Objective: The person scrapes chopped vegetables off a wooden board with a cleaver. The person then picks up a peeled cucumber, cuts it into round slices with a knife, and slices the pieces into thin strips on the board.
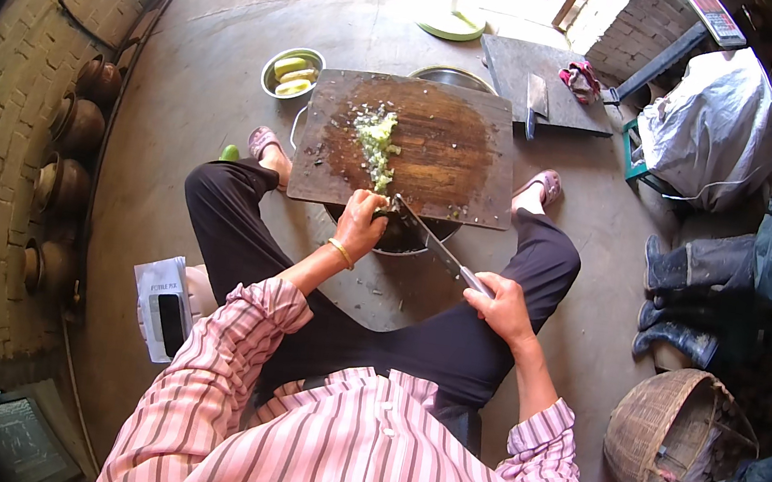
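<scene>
My right hand grips the pale handle of a kitchen knife. The blade slants up and left, its tip by the near edge of a wooden cutting board. My left hand is at that edge, close to the tip, fingers pressed together; what they hold, if anything, is too small to make out. Chopped pale green vegetable lies in a loose strip up the board's left half, with small bits scattered around. Below the board, a basin shows partly, between my knees.
A bowl of peeled, pale green vegetables stands beyond the board's left corner. At far right, a cleaver and red cloth lie on a dark slab. Jars line the left wall; a wicker basket and boots sit right.
</scene>
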Demonstrator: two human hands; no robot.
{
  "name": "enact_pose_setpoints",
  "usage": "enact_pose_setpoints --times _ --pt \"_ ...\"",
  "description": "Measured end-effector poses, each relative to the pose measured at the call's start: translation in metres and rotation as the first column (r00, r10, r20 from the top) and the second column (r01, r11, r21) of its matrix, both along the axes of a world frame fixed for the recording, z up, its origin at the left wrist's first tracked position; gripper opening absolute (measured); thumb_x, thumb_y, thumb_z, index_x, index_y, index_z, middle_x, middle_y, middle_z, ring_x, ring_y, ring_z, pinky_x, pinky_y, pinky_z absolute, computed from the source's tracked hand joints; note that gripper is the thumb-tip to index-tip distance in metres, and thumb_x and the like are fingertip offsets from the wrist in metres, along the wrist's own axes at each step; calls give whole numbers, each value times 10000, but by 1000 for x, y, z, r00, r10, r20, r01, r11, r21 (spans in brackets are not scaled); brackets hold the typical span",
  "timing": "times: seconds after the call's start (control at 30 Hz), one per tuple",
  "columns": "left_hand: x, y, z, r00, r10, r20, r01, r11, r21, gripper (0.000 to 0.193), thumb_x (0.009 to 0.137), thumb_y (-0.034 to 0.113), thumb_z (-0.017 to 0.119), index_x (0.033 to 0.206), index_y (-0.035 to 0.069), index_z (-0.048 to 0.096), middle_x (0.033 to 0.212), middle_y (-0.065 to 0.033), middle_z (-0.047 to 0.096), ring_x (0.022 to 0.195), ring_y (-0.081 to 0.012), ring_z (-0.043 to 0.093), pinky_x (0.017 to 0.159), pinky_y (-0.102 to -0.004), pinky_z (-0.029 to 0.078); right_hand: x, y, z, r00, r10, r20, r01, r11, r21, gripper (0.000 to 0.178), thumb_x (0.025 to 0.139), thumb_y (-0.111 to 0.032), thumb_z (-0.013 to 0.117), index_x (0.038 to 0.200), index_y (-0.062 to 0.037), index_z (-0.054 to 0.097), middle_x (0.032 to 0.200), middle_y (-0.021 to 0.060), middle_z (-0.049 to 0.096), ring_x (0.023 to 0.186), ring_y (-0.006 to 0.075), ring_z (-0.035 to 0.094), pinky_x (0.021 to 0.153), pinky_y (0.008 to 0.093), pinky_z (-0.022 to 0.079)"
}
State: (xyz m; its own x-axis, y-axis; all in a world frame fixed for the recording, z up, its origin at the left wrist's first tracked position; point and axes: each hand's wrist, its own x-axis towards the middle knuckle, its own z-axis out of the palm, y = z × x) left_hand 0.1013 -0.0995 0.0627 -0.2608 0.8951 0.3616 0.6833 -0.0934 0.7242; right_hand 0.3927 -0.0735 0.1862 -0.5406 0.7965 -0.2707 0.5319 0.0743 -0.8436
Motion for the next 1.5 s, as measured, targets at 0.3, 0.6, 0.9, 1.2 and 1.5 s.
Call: enact_pose_setpoints --times 0.3,0.6,0.9,1.2,1.5 --pt "-5 20 -4 994 106 -34 -110 980 -164 120 765 161 654 760 71 575 826 -115 549 814 -318 564 691 -432 463 -6 8 13 970 -171 -174 98 926 -364 113 832 -97 643 876 6 634 650 -12 563 517 41 488 478 209 393" --pt "-68 65 3 960 198 -199 -218 972 -87 155 688 107 711 773 76 585 835 -101 545 839 -308 554 720 -400 461 -57 93 -42 981 -148 -121 154 987 40 176 805 -155 660 875 6 644 609 31 559 484 93 527 468 269 417" --pt "-131 146 -9 910 110 -399 -208 955 -211 355 753 108 588 1107 91 597 1316 -144 489 1249 -332 412 997 -446 380 -131 178 -65 997 -23 -75 47 942 331 274 757 -211 695 947 -18 656 818 180 654 752 290 660 678 356 497" --pt "-93 103 -18 972 -17 -235 -13 992 -124 394 748 27 604 1134 7 524 1217 -227 503 1171 -398 447 1010 -430 378 -86 133 -48 986 165 -33 -145 932 332 294 757 -198 681 996 -35 634 823 193 642 774 356 642 670 375 492" --pt "-53 34 8 983 17 -185 -40 992 -122 415 695 -31 596 1104 25 548 1183 -202 503 1124 -390 476 956 -412 420 -31 79 -17 992 104 77 -125 927 353 266 753 -193 697 954 -27 643 812 183 649 760 342 644 664 377 495"
